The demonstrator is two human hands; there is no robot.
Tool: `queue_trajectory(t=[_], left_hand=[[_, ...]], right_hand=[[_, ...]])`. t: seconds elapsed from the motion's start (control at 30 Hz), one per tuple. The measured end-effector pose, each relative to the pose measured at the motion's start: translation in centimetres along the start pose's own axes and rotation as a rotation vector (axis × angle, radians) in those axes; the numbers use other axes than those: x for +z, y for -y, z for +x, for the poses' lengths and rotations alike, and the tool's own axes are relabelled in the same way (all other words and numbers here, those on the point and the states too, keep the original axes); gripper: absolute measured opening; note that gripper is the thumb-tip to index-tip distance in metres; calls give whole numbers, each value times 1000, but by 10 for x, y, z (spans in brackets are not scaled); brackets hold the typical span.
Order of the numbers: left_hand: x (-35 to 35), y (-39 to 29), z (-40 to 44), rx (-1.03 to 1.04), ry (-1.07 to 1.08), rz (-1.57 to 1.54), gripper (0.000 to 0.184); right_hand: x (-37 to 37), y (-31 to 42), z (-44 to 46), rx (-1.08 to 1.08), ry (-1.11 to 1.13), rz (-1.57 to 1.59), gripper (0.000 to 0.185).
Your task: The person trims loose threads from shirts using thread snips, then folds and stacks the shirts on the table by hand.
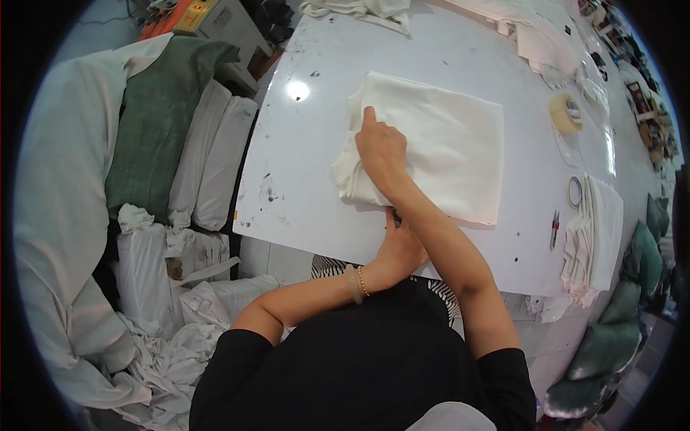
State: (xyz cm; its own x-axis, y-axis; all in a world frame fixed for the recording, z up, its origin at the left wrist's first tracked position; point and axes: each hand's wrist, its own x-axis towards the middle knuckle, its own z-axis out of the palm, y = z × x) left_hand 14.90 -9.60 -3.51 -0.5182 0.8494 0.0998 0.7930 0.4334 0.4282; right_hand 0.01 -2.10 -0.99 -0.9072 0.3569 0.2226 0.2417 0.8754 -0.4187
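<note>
A folded white cloth [453, 144] lies flat on the white table [309, 144], its left edge uneven and layered. My right hand [382, 149] rests on the left part of the cloth, index finger stretched toward its upper left and the other fingers bent beneath the palm. Crossing under my right forearm, my left hand [402, 251] is at the table's near edge, just below the cloth. One of its fingers points up to the cloth's lower edge; the others are partly hidden. Bracelets circle the left wrist.
On the table's right are a roll of tape [566, 115], a smaller tape roll [575, 191], a red-handled tool [555, 230] and a stack of folded white cloths [604, 230]. More white fabric [359, 11] lies at the far edge. Wrapped bundles [223, 158] stand left.
</note>
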Motion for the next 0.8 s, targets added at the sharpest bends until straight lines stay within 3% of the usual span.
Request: queue_trajectory(t=[0.1, 0.2, 0.23, 0.37, 0.4, 0.43, 0.47, 0.5, 0.53, 0.6, 0.7, 0.8], left_hand=[[-10, 1, 2, -2, 127, 36, 71], [-46, 13, 8, 124, 229, -83, 72], [-64, 18, 15, 140, 362, -159, 73], [-74, 45, 22, 376, 445, -54, 68], [-101, 46, 44, 247, 657, -204, 63], [-125, 52, 75, 110, 867, -360, 59], [-112, 76, 94, 161, 508, -377, 49], [-131, 83, 126, 73, 454, -257, 40], [-104, 121, 162, 151, 126, -233, 37], [-111, 146, 222, 137, -25, 70, 44], [-97, 180, 270, 167, 158, -34, 51], [-92, 195, 281, 94, 308, -97, 53]], right_hand=[[0, -6, 0, 45, 23, 59, 17], [-11, -9, 4, 109, 94, 79, 17], [-9, -11, 5, 114, 104, 68, 19], [-32, -19, -2, 26, 56, 197, 28], [-51, -26, -12, -19, 22, 263, 30], [-69, -38, -27, 101, -82, 328, 34], [-82, -64, -46, 147, -215, 267, 34], [-95, -89, -66, 200, -346, 209, 35], [-112, -116, -87, 287, -396, 43, 36], [-120, -163, -131, 597, -323, 10, 35], [-141, -168, -149, 867, 8, 511, 31], [-127, -224, -143, 744, 44, 497, 29]])
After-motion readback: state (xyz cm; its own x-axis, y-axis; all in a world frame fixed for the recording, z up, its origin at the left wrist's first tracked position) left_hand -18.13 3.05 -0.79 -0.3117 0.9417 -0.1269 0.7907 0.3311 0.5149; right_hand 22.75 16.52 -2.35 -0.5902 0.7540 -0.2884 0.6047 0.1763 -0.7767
